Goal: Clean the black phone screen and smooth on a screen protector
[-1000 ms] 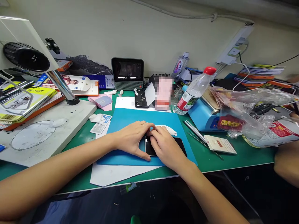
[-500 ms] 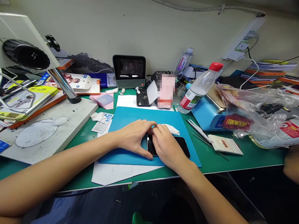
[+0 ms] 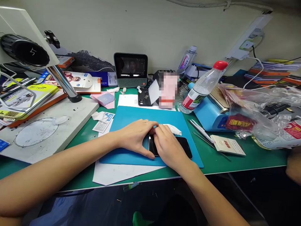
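A smartphone (image 3: 185,147) with a dark glass face lies flat on a blue work mat (image 3: 131,157). My left hand (image 3: 135,135) spans its left end, thumb at the near edge and fingers by the far edge, steadying it. Over the left part of the screen, my right hand (image 3: 168,145) is closed, its bent fingertips pressed together near the phone's far edge. Whatever those fingertips hold, if anything, is hidden. A crumpled white tissue (image 3: 173,129) sits just behind my right hand.
Tweezers and thin tools (image 3: 199,130) lie right of the mat beside a small white box (image 3: 227,145). A red-capped bottle (image 3: 196,94) leans by a blue device (image 3: 203,117). Left stands a white-based stand (image 3: 77,116). Another person's hand (image 3: 293,166) shows at the right edge.
The view has shifted slightly. Both hands keep nearly the same pose on the smartphone, with no clear movement of other things.
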`<state>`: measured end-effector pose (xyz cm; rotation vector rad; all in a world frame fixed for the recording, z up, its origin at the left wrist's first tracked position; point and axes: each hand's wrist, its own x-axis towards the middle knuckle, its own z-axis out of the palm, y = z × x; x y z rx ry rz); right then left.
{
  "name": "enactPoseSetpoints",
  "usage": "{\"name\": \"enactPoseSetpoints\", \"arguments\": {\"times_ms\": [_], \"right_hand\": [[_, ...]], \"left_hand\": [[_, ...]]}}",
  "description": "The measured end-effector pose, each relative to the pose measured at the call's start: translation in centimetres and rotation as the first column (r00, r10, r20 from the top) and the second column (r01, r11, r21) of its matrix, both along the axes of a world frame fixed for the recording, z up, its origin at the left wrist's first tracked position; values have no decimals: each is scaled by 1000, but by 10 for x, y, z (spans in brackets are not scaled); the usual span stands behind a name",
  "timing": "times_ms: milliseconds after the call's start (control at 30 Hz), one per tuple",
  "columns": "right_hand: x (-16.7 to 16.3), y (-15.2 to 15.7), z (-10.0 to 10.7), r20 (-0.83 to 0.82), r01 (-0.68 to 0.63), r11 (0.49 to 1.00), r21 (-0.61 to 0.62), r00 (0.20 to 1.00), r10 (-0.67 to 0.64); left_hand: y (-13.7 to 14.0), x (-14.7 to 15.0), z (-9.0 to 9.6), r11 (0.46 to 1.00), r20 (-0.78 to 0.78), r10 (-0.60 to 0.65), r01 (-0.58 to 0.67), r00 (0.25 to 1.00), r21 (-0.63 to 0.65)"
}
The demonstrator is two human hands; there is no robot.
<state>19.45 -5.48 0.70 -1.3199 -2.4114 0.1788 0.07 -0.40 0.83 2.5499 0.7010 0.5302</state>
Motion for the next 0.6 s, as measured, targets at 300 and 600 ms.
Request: {"name": "enactPoseSetpoints", "arguments": {"times_ms": [300,600], "right_hand": [[-1,0,1,-15,13,1000,-25,1000,-13],[-1,1,0,-38,5,999,-38,999,-6]], "left_hand": [[1,1,-1,1000,2,7,-7,1000,6],[1,0,-1,1000,-3,14,-14,1000,10]]}}
